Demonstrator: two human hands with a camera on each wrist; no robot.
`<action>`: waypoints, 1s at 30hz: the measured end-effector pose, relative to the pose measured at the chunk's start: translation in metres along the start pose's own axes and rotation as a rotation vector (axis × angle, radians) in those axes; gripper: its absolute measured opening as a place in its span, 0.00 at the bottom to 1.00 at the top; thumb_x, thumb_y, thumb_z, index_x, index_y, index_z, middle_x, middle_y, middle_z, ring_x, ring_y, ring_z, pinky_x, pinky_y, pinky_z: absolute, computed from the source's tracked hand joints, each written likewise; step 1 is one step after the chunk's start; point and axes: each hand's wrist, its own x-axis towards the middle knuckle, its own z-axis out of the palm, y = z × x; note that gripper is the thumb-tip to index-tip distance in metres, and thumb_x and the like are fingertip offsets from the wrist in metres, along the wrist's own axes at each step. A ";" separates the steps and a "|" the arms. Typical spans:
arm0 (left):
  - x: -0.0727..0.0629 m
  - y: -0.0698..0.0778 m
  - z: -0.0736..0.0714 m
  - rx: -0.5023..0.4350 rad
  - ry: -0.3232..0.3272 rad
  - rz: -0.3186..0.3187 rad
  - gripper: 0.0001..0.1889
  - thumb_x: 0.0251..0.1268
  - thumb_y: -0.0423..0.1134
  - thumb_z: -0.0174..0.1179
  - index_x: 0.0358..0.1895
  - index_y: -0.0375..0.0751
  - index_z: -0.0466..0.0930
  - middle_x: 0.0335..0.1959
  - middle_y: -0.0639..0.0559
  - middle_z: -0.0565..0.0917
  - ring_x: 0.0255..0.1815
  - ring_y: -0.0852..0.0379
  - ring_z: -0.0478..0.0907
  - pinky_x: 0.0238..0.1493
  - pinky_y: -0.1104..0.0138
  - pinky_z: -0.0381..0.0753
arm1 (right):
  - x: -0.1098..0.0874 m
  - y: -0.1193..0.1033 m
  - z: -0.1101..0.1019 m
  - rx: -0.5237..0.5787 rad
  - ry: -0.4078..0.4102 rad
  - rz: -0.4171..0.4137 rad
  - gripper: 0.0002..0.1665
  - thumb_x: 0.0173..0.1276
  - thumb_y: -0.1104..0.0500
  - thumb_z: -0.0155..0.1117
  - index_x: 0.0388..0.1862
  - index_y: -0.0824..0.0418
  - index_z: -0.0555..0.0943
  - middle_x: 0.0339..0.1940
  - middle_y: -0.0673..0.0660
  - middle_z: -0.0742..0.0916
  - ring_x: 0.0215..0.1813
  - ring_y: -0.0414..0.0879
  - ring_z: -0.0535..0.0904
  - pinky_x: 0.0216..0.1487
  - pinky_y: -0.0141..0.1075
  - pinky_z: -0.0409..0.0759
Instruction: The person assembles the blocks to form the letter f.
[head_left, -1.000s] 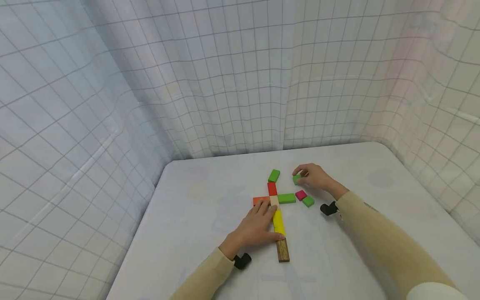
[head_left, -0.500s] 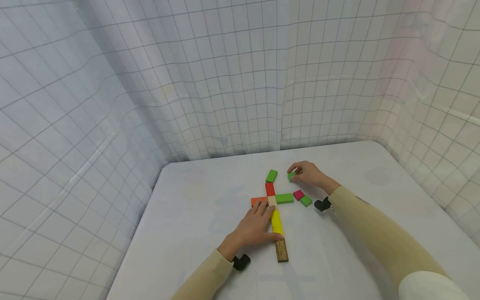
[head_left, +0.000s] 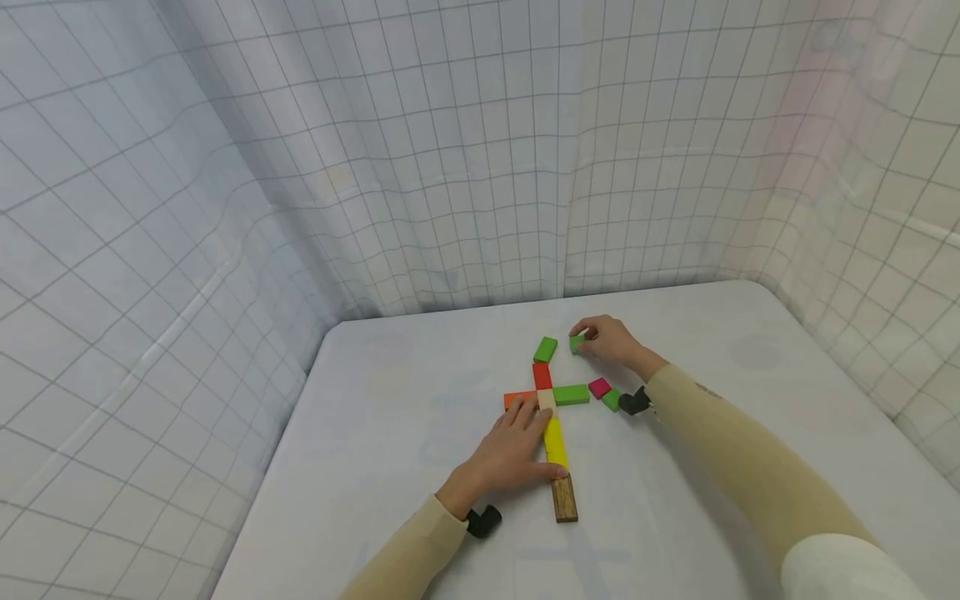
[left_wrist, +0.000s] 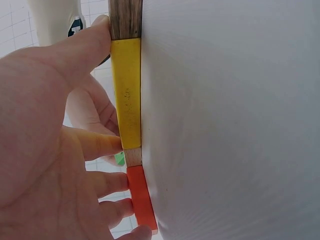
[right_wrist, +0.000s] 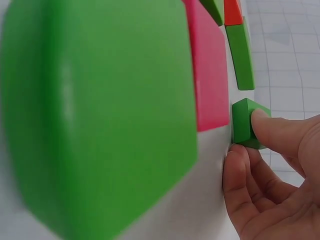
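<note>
My left hand (head_left: pixel 512 454) lies with fingers spread along the left of a row of wooden blocks. Its thumb touches where the yellow block (left_wrist: pixel 128 95) meets the brown block (head_left: pixel 565 500); its fingertips touch the orange block (left_wrist: pixel 142 195) and reach the plain wood block (head_left: pixel 546 400). Farther back, my right hand (head_left: pixel 611 340) pinches a small green block (right_wrist: pixel 244 122) between thumb and fingers, low over or on the table. To its left lies another green block (head_left: pixel 545 349), slanted, its near end at the red block (head_left: pixel 542 375).
A long green block (head_left: pixel 572 395) extends right from the plain wood one. Beyond its right end sit a pink block (head_left: pixel 599 388) and a small green piece (head_left: pixel 611 400), partly behind the right wrist camera. Gridded white curtains (head_left: pixel 480 167) enclose the white table (head_left: pixel 390 433).
My right hand has carried the small green block left and slightly back, closer to the slanted green block. The left hand stays in place against the row.
</note>
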 end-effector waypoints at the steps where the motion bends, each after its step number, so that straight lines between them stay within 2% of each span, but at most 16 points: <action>1: 0.000 0.000 -0.001 -0.004 -0.001 -0.001 0.53 0.59 0.75 0.56 0.80 0.46 0.54 0.82 0.44 0.48 0.81 0.43 0.45 0.76 0.48 0.53 | 0.001 0.000 0.000 0.002 0.002 0.002 0.17 0.71 0.60 0.68 0.58 0.55 0.83 0.54 0.64 0.83 0.49 0.55 0.79 0.47 0.43 0.82; 10: 0.001 -0.001 0.002 0.017 -0.002 -0.005 0.52 0.59 0.75 0.56 0.80 0.48 0.55 0.82 0.45 0.49 0.81 0.44 0.46 0.76 0.49 0.54 | 0.008 -0.005 0.006 0.027 0.013 0.010 0.17 0.71 0.60 0.67 0.58 0.56 0.83 0.55 0.64 0.83 0.52 0.56 0.78 0.48 0.44 0.81; 24: -0.002 0.002 -0.003 -0.003 0.005 0.009 0.51 0.60 0.72 0.59 0.79 0.45 0.56 0.81 0.43 0.50 0.80 0.42 0.47 0.75 0.47 0.56 | 0.021 -0.010 0.009 0.032 0.011 0.023 0.17 0.72 0.59 0.65 0.58 0.55 0.83 0.58 0.65 0.82 0.54 0.57 0.78 0.51 0.45 0.81; 30: -0.002 0.002 -0.004 0.006 0.009 0.010 0.51 0.61 0.73 0.58 0.80 0.45 0.56 0.81 0.43 0.50 0.81 0.42 0.47 0.75 0.47 0.56 | 0.024 -0.014 0.010 0.031 0.020 0.027 0.17 0.73 0.59 0.64 0.59 0.57 0.83 0.59 0.66 0.81 0.57 0.58 0.77 0.54 0.48 0.80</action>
